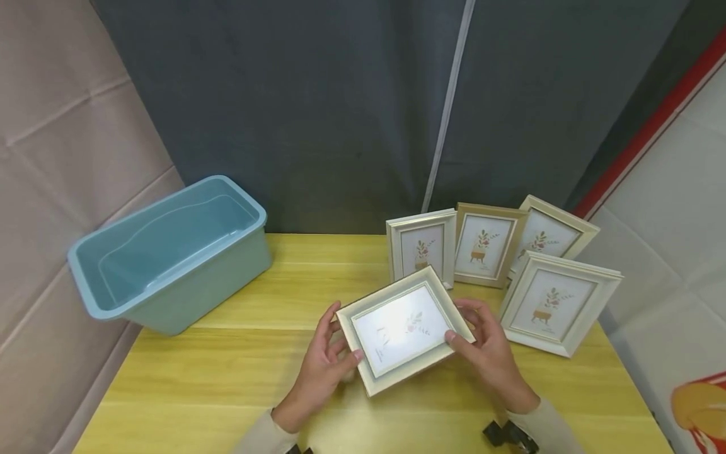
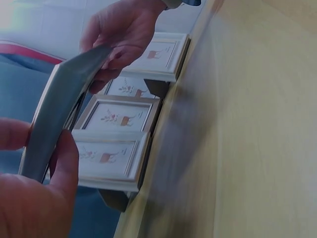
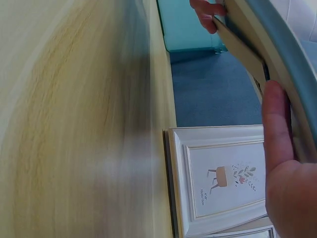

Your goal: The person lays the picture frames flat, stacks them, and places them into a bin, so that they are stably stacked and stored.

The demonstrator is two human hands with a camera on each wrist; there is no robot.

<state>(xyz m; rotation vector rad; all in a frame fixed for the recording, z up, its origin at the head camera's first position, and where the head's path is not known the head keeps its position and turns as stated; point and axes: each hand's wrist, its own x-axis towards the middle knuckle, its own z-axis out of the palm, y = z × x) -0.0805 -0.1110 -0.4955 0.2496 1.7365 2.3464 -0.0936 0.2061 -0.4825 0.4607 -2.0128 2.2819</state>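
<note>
A cream picture frame with a plant print is held up, tilted, above the table in the head view. My left hand grips its left end, thumb on the front rim and fingers behind. At the opposite end my right hand pinches the rim between thumb and fingers. The left wrist view catches the held picture frame edge-on with both hands on it. In the right wrist view, fingers of the right hand press along the back of the held frame.
Several similar frames stand at the right: a white one, a tan one, a cream one behind, and a white one in front. A blue plastic bin sits at the left on the wooden table. A dark curtain hangs behind.
</note>
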